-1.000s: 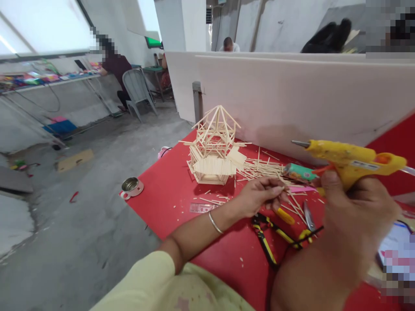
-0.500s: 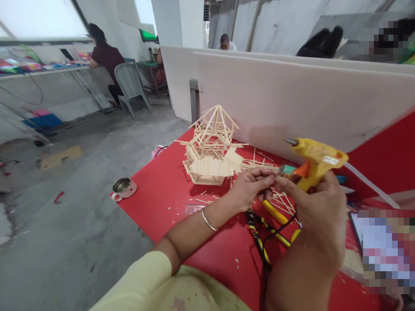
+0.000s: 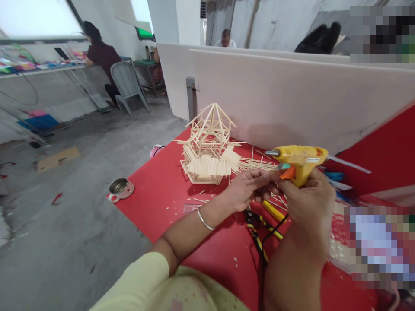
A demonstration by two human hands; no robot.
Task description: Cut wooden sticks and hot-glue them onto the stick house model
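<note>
My right hand (image 3: 309,198) is wrapped round the handle of a yellow glue gun (image 3: 300,157) with an orange trigger. Its metal nozzle points left, and a white glue stick sticks out of the back. Close against it, my left hand (image 3: 253,185) has its fingers pinched together; what they hold, if anything, is too small to make out. Beyond my hands stands a pavilion-like model of thin wooden sticks (image 3: 210,149), with a pointed open roof frame and a panel of sticks in front. Neither hand touches the model.
Loose wooden sticks (image 3: 259,164) lie beside the model on the red table (image 3: 162,194). Pliers with yellow and black handles (image 3: 254,229) lie below my hands, near a black cord. A pink cup (image 3: 121,188) stands at the left corner. White boards (image 3: 275,95) rise behind.
The glue gun in my right hand has moved left and turned more level, its nozzle lower. My left hand stays pinched in nearly the same place. The whole view has shifted slightly.
</note>
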